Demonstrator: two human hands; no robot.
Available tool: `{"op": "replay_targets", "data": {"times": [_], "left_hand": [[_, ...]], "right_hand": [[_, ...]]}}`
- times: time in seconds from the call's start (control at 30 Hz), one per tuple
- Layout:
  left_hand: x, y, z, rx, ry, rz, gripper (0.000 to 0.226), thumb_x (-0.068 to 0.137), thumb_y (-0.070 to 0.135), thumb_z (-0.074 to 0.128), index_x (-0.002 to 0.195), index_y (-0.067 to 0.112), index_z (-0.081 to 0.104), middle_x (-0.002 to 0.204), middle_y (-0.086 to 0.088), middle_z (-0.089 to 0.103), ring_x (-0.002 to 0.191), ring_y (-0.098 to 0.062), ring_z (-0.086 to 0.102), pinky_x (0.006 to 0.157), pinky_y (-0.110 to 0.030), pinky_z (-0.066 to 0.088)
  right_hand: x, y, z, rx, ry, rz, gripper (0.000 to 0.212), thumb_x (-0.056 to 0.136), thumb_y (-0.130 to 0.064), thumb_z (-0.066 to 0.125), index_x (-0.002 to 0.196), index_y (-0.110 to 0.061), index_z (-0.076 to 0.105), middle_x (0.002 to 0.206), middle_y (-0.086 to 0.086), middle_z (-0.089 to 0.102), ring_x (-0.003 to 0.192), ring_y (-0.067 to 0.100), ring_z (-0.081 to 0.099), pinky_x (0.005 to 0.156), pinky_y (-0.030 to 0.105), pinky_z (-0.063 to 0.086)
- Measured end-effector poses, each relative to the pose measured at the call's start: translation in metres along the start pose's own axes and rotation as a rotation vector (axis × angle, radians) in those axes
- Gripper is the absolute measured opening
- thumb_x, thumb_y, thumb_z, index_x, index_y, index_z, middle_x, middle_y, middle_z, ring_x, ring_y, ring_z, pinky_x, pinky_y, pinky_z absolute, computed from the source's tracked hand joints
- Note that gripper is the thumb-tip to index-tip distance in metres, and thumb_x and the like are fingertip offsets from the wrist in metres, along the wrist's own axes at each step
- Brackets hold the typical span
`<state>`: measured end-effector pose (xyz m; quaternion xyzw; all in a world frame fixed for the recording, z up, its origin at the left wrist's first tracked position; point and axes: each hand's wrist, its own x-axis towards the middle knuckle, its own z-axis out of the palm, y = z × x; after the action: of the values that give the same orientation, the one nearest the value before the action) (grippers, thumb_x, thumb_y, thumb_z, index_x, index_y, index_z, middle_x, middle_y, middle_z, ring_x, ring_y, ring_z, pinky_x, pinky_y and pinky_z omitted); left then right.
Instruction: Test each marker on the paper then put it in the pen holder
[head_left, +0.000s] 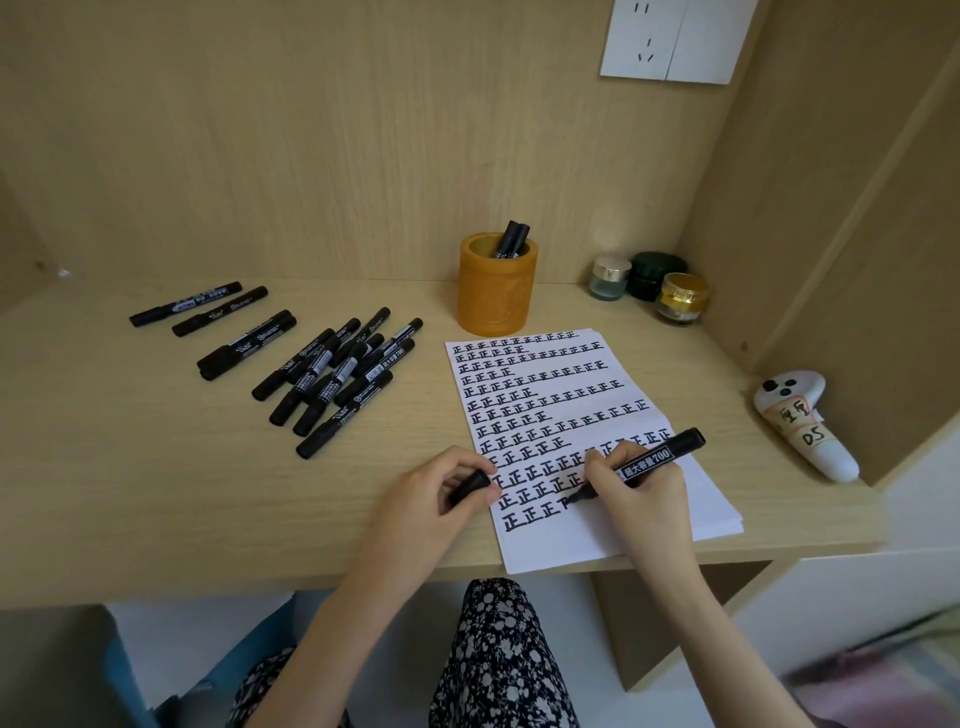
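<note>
A white paper (639, 525) covered in rows of black characters lies on the desk near its front edge. My right hand (641, 491) grips a black marker (654, 460), its tip touching the paper in the lowest written row. At the paper's left edge my left hand (441, 488) holds the marker's black cap (469, 486). Behind the paper stands an orange pen holder (496, 291) with two black markers (511, 240) in it. Several black capped markers (337, 374) lie in a loose pile to the left, and three more markers (208, 306) lie farther left.
Three small glass jars (649, 286) stand in the back right corner. A white controller with labels (800, 421) lies at the right end of the wooden desk (156, 493). Wooden walls close the back and right side, and a white wall socket (670, 39) sits above.
</note>
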<state>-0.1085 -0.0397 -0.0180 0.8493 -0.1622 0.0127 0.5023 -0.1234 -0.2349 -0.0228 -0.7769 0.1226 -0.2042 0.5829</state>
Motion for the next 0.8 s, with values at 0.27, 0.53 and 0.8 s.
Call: {"op": "replay_targets", "data": {"times": [0.27, 0.53, 0.8], "left_hand": [[0.0001, 0.0006, 0.0003, -0.008, 0.002, -0.001, 0.014, 0.083, 0.022, 0.067, 0.097, 0.023, 0.066, 0.085, 0.018, 0.062, 0.056, 0.020, 0.047, 0.055, 0.000, 0.035], [0.0000, -0.0008, 0.0005, -0.002, 0.000, -0.007, 0.014, 0.083, 0.025, 0.067, 0.096, 0.025, 0.065, 0.089, 0.017, 0.063, 0.057, 0.020, 0.047, 0.056, 0.001, 0.035], [0.0000, -0.0011, 0.0000, 0.017, -0.008, 0.000, 0.014, 0.083, 0.025, 0.067, 0.097, 0.025, 0.065, 0.089, 0.018, 0.063, 0.056, 0.020, 0.047, 0.056, 0.001, 0.035]], "right_hand": [[-0.0014, -0.0020, 0.0027, -0.017, -0.021, 0.006, 0.030, 0.084, -0.010, 0.068, 0.057, -0.008, 0.056, 0.046, -0.002, 0.053, 0.041, 0.004, 0.036, 0.042, 0.015, 0.029], [-0.0026, -0.0047, 0.0002, -0.019, -0.032, 0.011, 0.033, 0.081, -0.004, 0.065, 0.052, -0.011, 0.050, 0.050, 0.002, 0.059, 0.044, 0.005, 0.037, 0.043, 0.015, 0.030], [-0.0017, -0.0022, 0.0014, -0.030, -0.048, 0.001, 0.030, 0.081, -0.006, 0.066, 0.054, -0.009, 0.053, 0.051, 0.002, 0.059, 0.047, 0.005, 0.040, 0.045, 0.014, 0.032]]}}
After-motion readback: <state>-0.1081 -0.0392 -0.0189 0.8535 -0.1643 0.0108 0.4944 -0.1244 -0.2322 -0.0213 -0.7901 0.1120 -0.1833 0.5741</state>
